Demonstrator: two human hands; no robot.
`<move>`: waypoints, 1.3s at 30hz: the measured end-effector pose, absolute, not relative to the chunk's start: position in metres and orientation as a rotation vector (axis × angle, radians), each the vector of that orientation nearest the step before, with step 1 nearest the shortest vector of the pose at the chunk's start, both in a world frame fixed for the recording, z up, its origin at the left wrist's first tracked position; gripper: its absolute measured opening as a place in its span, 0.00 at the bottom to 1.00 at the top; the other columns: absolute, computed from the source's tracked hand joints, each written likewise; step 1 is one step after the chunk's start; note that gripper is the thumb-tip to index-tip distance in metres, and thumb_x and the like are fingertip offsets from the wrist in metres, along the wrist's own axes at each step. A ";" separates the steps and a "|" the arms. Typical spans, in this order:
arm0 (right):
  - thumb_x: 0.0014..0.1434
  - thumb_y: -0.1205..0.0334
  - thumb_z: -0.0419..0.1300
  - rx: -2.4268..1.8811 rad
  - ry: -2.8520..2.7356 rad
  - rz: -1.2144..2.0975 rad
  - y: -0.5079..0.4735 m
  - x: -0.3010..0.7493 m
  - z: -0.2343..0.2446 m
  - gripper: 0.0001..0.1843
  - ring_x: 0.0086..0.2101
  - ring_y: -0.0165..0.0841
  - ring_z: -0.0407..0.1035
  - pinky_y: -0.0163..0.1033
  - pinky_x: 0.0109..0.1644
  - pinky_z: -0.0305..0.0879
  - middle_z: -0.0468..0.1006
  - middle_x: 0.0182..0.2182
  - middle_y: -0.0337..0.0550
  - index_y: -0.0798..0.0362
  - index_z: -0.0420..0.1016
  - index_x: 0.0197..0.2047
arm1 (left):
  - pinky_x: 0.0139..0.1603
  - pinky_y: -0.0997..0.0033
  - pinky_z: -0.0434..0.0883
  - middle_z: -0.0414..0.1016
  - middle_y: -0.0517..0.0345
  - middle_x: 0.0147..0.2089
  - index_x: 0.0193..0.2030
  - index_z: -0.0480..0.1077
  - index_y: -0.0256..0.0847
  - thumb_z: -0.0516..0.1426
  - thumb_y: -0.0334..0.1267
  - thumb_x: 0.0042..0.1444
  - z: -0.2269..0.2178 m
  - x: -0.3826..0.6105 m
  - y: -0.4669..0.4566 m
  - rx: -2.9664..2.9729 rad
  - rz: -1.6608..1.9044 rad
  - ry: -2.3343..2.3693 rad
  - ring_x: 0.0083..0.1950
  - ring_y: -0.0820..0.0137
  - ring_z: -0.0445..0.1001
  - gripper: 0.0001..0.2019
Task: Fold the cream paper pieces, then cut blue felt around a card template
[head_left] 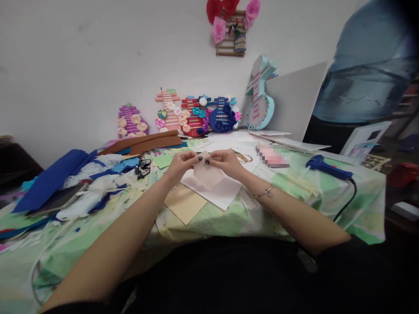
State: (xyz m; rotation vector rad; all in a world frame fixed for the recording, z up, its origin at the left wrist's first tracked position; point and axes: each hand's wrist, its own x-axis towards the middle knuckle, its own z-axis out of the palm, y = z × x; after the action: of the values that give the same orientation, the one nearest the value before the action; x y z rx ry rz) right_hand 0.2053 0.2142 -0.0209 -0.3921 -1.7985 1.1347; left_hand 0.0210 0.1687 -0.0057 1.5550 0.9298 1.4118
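Between my two hands I hold up a small piece of pale paper (pixel 207 174), pinched at its top edge. My left hand (pixel 182 165) has thumb and fingers closed on its left side. On the other side my right hand (pixel 227 162), with a bracelet on the wrist, pinches it close to the left thumb. Beneath lies a white sheet of paper (pixel 225 199) on the table, and a pale yellow sheet (pixel 185 204) lies beside it to the left. Gold-handled scissors (pixel 244 156) rest just behind my right hand, partly hidden by it.
A blue glue gun (pixel 329 168) with a black cord lies at the right. Blue felt (pixel 52 179), white scraps and black-framed glasses (pixel 143 168) crowd the left. Decorated paper instruments (pixel 222 115) stand along the wall. A large water jug (pixel 366 69) is at far right.
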 end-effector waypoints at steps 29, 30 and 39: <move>0.42 0.54 0.69 -0.452 -1.538 1.158 0.214 0.206 -0.016 0.16 0.28 0.35 0.74 0.39 0.34 0.70 0.80 0.26 0.42 0.55 0.77 0.32 | 0.32 0.73 0.67 0.72 0.61 0.30 0.36 0.66 0.40 0.65 0.37 0.44 -0.008 0.041 0.164 1.736 1.773 0.942 0.30 0.71 0.72 0.15; 0.43 0.54 0.68 -0.445 -1.537 1.154 0.214 0.206 -0.016 0.15 0.28 0.35 0.74 0.39 0.34 0.70 0.80 0.26 0.42 0.55 0.78 0.32 | 0.32 0.73 0.67 0.73 0.61 0.30 0.35 0.67 0.40 0.65 0.37 0.43 -0.008 0.041 0.164 1.721 1.794 0.945 0.30 0.71 0.72 0.14; 0.50 0.62 0.62 -0.347 -1.651 0.981 0.212 0.207 -0.016 0.14 0.44 0.37 0.73 0.43 0.50 0.68 0.81 0.42 0.41 0.50 0.81 0.41 | 0.29 0.75 0.64 0.73 0.62 0.27 0.31 0.70 0.38 0.66 0.40 0.42 -0.007 0.039 0.167 1.591 1.889 0.963 0.26 0.75 0.68 0.12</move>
State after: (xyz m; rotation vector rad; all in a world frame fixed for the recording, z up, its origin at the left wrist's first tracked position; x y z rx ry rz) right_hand 0.2065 0.2117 -0.0164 -0.3473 -1.6514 0.9811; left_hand 0.0387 0.1666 -0.0075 1.5912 0.9629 1.8891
